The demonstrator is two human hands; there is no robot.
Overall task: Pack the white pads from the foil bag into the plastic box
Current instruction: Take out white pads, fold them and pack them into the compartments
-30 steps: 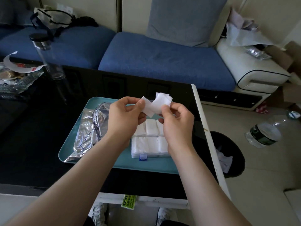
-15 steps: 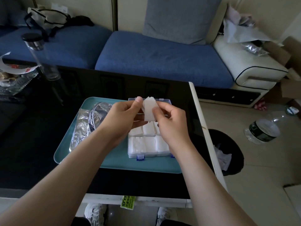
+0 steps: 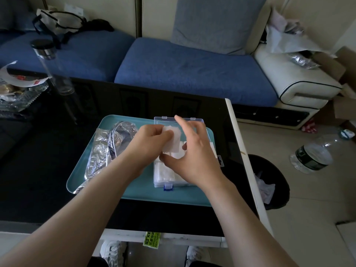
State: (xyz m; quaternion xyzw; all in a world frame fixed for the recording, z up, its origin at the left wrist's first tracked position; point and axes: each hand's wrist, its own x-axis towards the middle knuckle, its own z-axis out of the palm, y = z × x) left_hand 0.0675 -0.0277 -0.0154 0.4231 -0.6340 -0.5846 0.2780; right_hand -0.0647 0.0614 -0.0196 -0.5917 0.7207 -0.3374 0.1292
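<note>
Black table before blue sofa (plastic box on tray, maybe half-full)

From my feed, the left hand and right hand are bare, with no rings or gloves showing. Both forearms are uncovered to the frame's bottom edge. Below the table edge I see light-coloured lace-up sneakers, left and right, beneath dark trousers.
</note>
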